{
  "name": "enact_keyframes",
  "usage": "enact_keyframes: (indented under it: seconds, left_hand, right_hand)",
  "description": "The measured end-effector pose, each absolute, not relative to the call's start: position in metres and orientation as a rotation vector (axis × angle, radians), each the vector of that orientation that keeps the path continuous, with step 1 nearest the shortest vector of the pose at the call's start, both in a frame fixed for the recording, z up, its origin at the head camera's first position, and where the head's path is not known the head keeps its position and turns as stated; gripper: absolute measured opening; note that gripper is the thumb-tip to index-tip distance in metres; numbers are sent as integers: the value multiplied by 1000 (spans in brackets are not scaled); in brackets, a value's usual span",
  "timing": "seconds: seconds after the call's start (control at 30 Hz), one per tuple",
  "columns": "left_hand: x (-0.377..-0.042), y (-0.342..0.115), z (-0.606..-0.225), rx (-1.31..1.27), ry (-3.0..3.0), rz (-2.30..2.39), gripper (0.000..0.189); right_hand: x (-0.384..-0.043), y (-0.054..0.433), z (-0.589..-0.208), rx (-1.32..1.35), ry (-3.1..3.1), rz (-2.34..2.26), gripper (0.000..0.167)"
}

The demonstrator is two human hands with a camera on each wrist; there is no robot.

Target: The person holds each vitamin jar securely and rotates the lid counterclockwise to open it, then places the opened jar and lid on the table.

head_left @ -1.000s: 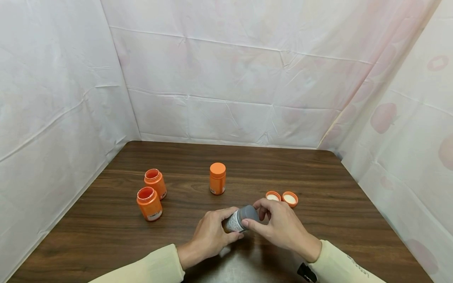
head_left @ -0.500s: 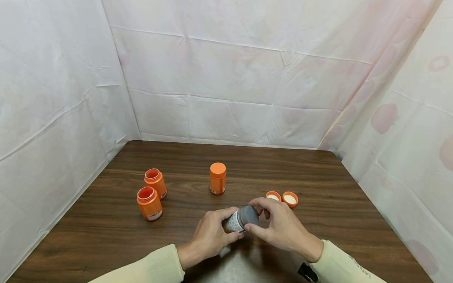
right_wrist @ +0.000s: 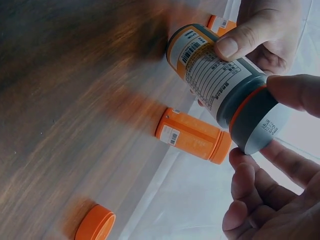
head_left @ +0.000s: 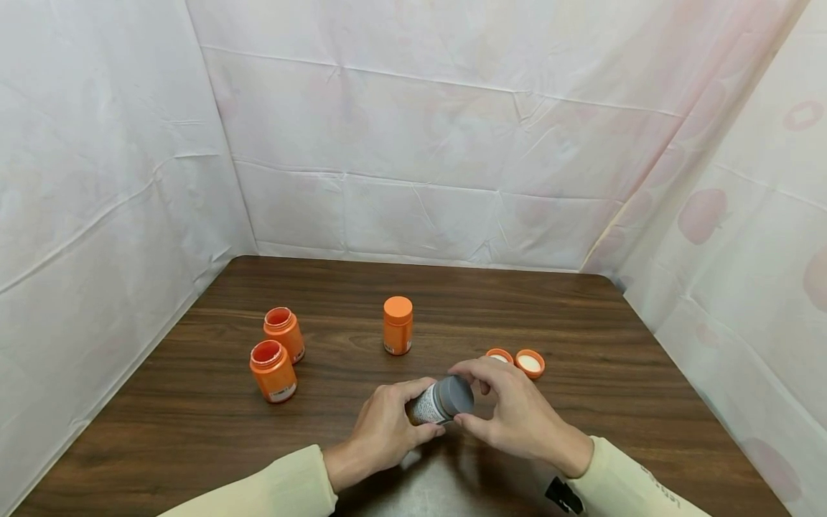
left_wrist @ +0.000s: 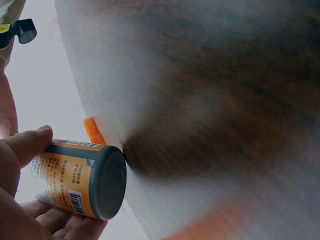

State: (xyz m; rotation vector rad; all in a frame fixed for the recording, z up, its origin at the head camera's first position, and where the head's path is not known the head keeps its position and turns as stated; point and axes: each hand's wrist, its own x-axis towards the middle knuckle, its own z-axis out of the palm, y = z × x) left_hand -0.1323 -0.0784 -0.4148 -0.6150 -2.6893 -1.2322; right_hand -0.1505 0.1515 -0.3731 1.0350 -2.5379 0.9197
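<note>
Left fingers, right fingers grip one gray bottle; three orange bottles, two lids.

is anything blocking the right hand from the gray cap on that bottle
Nothing visible does: the right hand has its thumb and fingers at the gray cap. The left hand grips the gray bottle by its body, and the capped orange bottle stands farther back, out of the way.
</note>
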Motion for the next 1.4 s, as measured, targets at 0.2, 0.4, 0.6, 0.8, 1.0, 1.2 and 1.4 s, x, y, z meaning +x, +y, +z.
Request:
enact_keyframes:
  seconds: [0.2, 0.4, 0.6, 0.8, 1.0, 1.2, 1.4]
  left_hand:
    - [-132, -79, -415, -607, -2695, -1215, 52]
    - [-132, -79, -416, -602, -2705, -1206, 55]
    - [-132, -79, -416, -601, -2708, -1205, 54]
    - [-132, -79, -416, -599, -2705, -1213, 54]
    - [-133, -79, -415, -610, -2701, -1228, 51]
    - [-132, -79, -415, -617, -2700, -1227, 50]
    - [-133, -79, -416, -617, -2700, -1234, 51]
  right_hand:
    - [-151, 152, -372, 1085, -2509, 915, 61]
    - [-152, 152, -372, 1141, -2463, 898, 63]
    - [-153, 151, -372, 1193, -2410, 887, 66]
    - [-151, 151, -371, 1173, -2449, 890, 69]
    - [-148, 149, -371, 994, -2570, 866, 51]
    - [-148, 146, -373, 822, -2695, 891, 45]
    - [-150, 145, -373, 832, -2727, 908, 39]
